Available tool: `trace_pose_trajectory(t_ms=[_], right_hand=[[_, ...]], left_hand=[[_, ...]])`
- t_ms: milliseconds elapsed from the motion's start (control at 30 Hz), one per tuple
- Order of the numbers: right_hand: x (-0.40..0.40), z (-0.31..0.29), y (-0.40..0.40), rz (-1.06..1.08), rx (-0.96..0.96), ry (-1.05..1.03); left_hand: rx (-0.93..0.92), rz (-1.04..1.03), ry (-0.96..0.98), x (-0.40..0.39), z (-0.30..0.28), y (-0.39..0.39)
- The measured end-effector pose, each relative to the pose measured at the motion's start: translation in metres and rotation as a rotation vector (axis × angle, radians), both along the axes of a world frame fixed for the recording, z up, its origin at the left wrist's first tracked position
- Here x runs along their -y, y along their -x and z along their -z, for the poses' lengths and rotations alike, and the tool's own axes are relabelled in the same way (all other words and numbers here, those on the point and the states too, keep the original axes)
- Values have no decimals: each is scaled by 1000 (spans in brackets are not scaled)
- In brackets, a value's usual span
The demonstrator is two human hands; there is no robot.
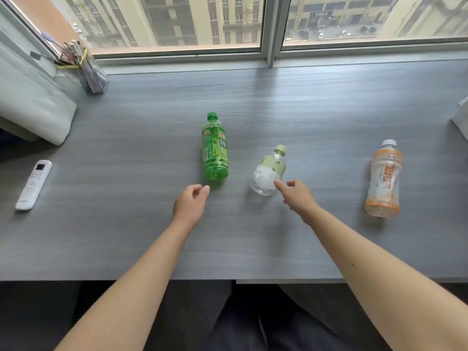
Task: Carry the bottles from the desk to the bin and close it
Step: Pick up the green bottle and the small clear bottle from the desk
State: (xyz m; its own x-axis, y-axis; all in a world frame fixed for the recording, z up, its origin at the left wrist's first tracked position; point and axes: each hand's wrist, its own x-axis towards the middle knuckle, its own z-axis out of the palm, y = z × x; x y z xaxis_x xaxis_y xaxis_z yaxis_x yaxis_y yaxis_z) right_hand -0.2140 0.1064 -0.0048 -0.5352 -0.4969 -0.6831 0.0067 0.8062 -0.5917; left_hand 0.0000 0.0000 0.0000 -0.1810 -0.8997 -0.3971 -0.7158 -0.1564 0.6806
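Three bottles lie on their sides on the grey desk (141, 224). A green bottle (214, 148) is in the middle, cap pointing toward the window. A small clear bottle (268, 171) with a pale green cap lies to its right. An orange-labelled bottle (383, 181) with a white cap lies far right. My left hand (191, 202) hovers just below the green bottle's base, fingers loosely curled, holding nothing. My right hand (297, 195) reaches beside the clear bottle's base, a fingertip at its edge, gripping nothing. No bin is in view.
A white remote control (33, 184) lies at the desk's left. A clear pen holder (86, 69) stands at the back left by the window. A pale cushion-like object (33, 107) sits at the left edge. Something white (462, 120) pokes in at the right edge.
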Motion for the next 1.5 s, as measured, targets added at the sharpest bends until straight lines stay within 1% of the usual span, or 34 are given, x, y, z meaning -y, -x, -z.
trace_pose_trajectory(t_ms=[167, 333, 467, 667, 767, 900, 1033, 1133, 1300, 1500], right_hand=[[34, 6, 10, 64, -16, -68], [56, 20, 17, 117, -41, -125], [64, 30, 20, 109, -56, -133], [66, 33, 22, 107, 33, -75], [59, 33, 23, 168, 149, -5], [45, 28, 24, 187, 279, 94], [23, 18, 24, 122, 393, 188], [2, 9, 23, 71, 465, 254], [-42, 0, 18, 5, 511, 296], [-98, -12, 12, -34, 500, 366]], left_hand=[[83, -30, -18, 49, 5, 37], [165, -12, 14, 79, 19, 71], [217, -24, 20, 94, 26, 91], [268, -49, -20, 98, 34, 100], [214, -96, -61, 96, 33, 98], [88, -111, -107, 82, 29, 86], [14, -87, -162, 51, 19, 69], [-134, -116, -307, 20, 8, 57], [-255, -120, -390, -34, -3, 33], [-277, 20, -443, -90, -8, 6]])
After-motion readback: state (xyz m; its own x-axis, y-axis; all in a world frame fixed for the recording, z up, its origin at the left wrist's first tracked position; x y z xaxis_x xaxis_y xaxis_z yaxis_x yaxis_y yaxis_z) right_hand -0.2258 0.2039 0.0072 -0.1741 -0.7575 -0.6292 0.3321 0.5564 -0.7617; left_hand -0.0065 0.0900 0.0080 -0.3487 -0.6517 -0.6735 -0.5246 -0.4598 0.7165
